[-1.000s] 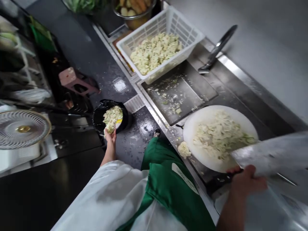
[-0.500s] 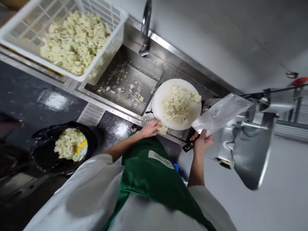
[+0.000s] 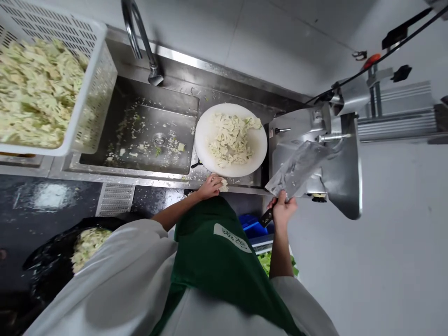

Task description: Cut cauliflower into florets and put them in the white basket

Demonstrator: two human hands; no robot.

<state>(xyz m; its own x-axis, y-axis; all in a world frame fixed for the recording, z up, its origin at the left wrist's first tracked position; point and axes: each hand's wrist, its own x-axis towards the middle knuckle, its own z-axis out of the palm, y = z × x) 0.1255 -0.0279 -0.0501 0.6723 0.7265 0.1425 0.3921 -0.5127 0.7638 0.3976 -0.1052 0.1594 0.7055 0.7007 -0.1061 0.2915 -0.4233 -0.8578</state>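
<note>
By the near edge of the round white cutting board (image 3: 257, 161), my left hand (image 3: 209, 186) has its fingers curled on some pale cauliflower pieces (image 3: 224, 185); its palm side is hidden. A heap of chopped cauliflower (image 3: 231, 137) lies on the board. To the right, my right hand (image 3: 284, 210) is closed around the dark handle of a broad cleaver (image 3: 297, 168). The cleaver's wet, smeared blade points up and away, in front of a metal slicing machine.
A steel sink (image 3: 140, 144) with scraps and a faucet (image 3: 150, 60) lies left of the board. Beyond it stands a white basket (image 3: 93, 93) of cauliflower. The slicer (image 3: 345, 172) is at right. A black-lined bin (image 3: 49, 261) holds scraps at lower left.
The view has turned and shifted right, showing more of the slicer and a blue container below. My left hand is now closer around the cauliflower pieces. The cleaver stays in my right hand.
</note>
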